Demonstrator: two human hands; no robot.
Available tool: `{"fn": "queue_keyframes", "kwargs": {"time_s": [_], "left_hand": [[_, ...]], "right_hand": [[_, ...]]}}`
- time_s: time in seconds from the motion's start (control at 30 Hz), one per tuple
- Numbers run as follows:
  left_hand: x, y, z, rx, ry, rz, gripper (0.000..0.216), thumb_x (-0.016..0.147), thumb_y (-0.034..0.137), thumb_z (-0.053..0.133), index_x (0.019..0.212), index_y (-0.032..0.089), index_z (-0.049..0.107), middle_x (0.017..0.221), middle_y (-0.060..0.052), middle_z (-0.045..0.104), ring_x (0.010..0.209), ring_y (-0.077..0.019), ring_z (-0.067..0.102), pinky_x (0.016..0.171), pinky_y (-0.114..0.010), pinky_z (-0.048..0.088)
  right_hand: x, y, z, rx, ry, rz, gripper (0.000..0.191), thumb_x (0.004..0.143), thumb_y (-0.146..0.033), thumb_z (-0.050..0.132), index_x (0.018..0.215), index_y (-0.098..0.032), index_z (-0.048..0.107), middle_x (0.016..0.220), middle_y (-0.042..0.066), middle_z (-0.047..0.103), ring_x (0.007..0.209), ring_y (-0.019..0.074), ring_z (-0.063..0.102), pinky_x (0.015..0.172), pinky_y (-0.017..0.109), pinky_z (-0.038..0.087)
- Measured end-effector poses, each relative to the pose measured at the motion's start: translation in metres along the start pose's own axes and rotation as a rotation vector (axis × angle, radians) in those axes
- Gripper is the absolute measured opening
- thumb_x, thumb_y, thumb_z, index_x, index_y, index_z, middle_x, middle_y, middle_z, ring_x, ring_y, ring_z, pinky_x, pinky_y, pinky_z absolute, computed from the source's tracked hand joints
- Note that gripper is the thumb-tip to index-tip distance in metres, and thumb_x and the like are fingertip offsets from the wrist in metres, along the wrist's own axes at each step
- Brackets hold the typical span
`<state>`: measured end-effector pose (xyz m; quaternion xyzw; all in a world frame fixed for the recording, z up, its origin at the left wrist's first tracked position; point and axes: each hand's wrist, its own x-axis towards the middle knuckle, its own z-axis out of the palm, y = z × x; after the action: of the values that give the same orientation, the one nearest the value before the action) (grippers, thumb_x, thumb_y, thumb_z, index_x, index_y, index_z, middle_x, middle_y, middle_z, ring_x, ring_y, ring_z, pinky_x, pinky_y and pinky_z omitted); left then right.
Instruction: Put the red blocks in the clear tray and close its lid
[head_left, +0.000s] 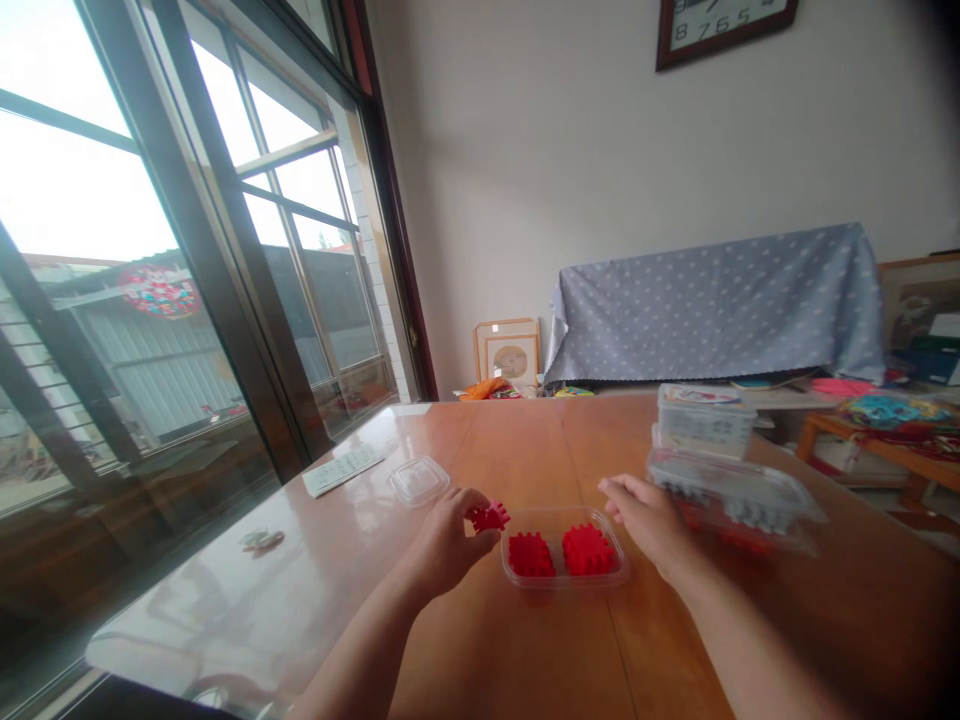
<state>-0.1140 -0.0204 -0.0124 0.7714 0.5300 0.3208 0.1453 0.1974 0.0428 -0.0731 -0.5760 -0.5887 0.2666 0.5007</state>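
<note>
My left hand (448, 540) pinches a red toothed gear piece (490, 516) between thumb and fingers, just past the left rim of a clear plastic box (556, 578). Inside that box lie two stacks of red toothed pieces, a left stack (530, 555) and a right stack (588, 549). My right hand (651, 520) hovers beyond the box's right rim with its fingers curled together. Whether anything small is between those fingertips cannot be made out.
Clear containers with grey and red pieces (750, 500) stand at the right, below a stacked clear box (705, 425). A clear lid (418, 481), a printed sheet (343, 470) and a small item (262, 541) lie on the table's left. Glass doors (300, 250) flank the table.
</note>
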Motion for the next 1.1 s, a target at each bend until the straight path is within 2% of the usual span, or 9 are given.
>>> {"fn": "queue_keyframes", "kwargs": {"time_s": [0.13, 0.27, 0.47, 0.63, 0.77, 0.93, 1.1], "left_hand": [[0.011, 0.033, 0.006, -0.027, -0.059, 0.086, 0.017, 0.081, 0.023, 0.067, 0.098, 0.023, 0.066, 0.102, -0.004, 0.067, 0.093, -0.0191, 0.062, 0.081, -0.030, 0.048], [0.026, 0.056, 0.029, 0.014, -0.150, 0.126, 0.025, 0.075, 0.024, 0.072, 0.099, 0.023, 0.066, 0.105, -0.005, 0.066, 0.096, -0.0211, 0.061, 0.082, -0.030, 0.048], [0.047, 0.069, 0.067, 0.138, -0.263, 0.124, 0.033, 0.070, 0.035, 0.076, 0.100, 0.024, 0.067, 0.105, -0.006, 0.066, 0.091, -0.0237, 0.061, 0.076, -0.032, 0.048], [0.051, 0.070, 0.083, 0.176, -0.299, 0.053, 0.044, 0.068, 0.048, 0.078, 0.104, 0.027, 0.066, 0.108, -0.006, 0.066, 0.094, -0.0253, 0.062, 0.074, -0.032, 0.047], [0.047, 0.067, 0.080, 0.123, -0.261, 0.082, 0.034, 0.076, 0.040, 0.070, 0.107, 0.025, 0.066, 0.110, -0.006, 0.066, 0.095, -0.0238, 0.063, 0.075, -0.031, 0.048], [0.031, 0.060, 0.061, 0.011, -0.136, 0.140, 0.021, 0.083, 0.025, 0.062, 0.103, 0.024, 0.067, 0.106, -0.006, 0.069, 0.095, -0.0222, 0.064, 0.080, -0.031, 0.048], [0.010, 0.030, 0.051, -0.085, 0.091, 0.132, 0.018, 0.090, 0.035, 0.062, 0.104, 0.024, 0.065, 0.101, -0.005, 0.068, 0.097, -0.0223, 0.062, 0.085, -0.033, 0.047]], "right_hand": [[0.000, -0.001, 0.001, -0.004, -0.006, -0.001, 0.043, 0.089, -0.059, 0.051, 0.073, -0.022, 0.067, 0.068, 0.001, 0.069, 0.067, 0.0195, 0.063, 0.063, 0.029, 0.042], [-0.002, -0.003, 0.002, -0.011, -0.010, -0.006, 0.042, 0.090, -0.057, 0.050, 0.074, -0.022, 0.067, 0.068, 0.001, 0.069, 0.067, 0.0195, 0.063, 0.064, 0.029, 0.042], [-0.001, -0.002, 0.001, 0.003, -0.004, -0.027, 0.041, 0.091, -0.056, 0.050, 0.074, -0.022, 0.066, 0.068, 0.001, 0.069, 0.070, 0.0199, 0.064, 0.065, 0.028, 0.043], [0.001, 0.000, 0.002, 0.018, 0.019, -0.023, 0.042, 0.090, -0.056, 0.051, 0.074, -0.022, 0.067, 0.067, 0.001, 0.068, 0.068, 0.0191, 0.063, 0.063, 0.028, 0.043], [0.002, -0.001, 0.001, 0.022, 0.022, -0.032, 0.042, 0.090, -0.056, 0.050, 0.074, -0.021, 0.067, 0.067, 0.001, 0.068, 0.067, 0.0187, 0.063, 0.063, 0.028, 0.043], [0.002, -0.003, 0.000, -0.008, 0.005, -0.029, 0.042, 0.091, -0.054, 0.048, 0.071, -0.021, 0.065, 0.066, 0.001, 0.067, 0.066, 0.0183, 0.062, 0.062, 0.028, 0.041], [0.000, -0.002, -0.001, -0.152, -0.054, -0.001, 0.032, 0.086, -0.047, 0.053, 0.068, -0.022, 0.063, 0.067, 0.002, 0.068, 0.070, 0.0194, 0.061, 0.062, 0.027, 0.039]]}}
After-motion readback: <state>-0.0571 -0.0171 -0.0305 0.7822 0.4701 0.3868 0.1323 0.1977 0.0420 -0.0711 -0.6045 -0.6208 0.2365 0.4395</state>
